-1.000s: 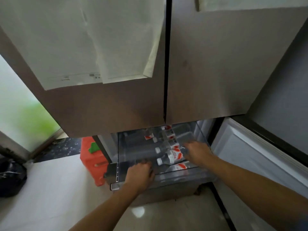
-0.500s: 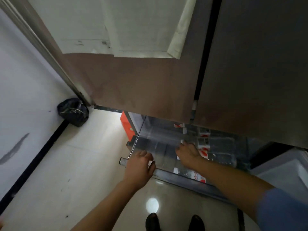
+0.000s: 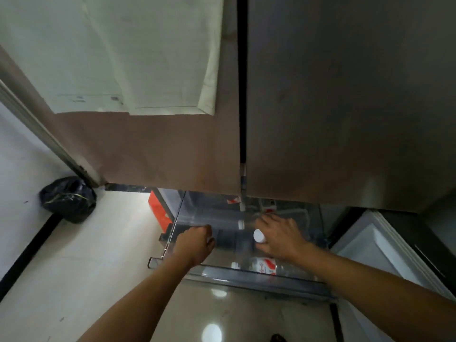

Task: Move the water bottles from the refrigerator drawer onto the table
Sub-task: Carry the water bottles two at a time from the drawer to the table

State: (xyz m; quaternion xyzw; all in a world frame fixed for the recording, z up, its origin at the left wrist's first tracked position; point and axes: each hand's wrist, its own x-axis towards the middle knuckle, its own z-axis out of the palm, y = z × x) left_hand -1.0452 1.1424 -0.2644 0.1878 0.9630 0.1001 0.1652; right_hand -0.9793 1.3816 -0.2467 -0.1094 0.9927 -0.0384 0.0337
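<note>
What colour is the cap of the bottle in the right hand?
White; the cap shows clearly beside the right hand in the head view.

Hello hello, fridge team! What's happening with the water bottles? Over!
Left hand closed, inside the drawer. Right hand gripping a white-capped bottle. Another bottle lying by the front wall. Nothing blocking.

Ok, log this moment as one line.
stage: pickup | right hand: gripping white-capped bottle in drawer | left hand: in drawer, closed, contents unclear | another bottle lying at drawer front | table: not in view
</note>
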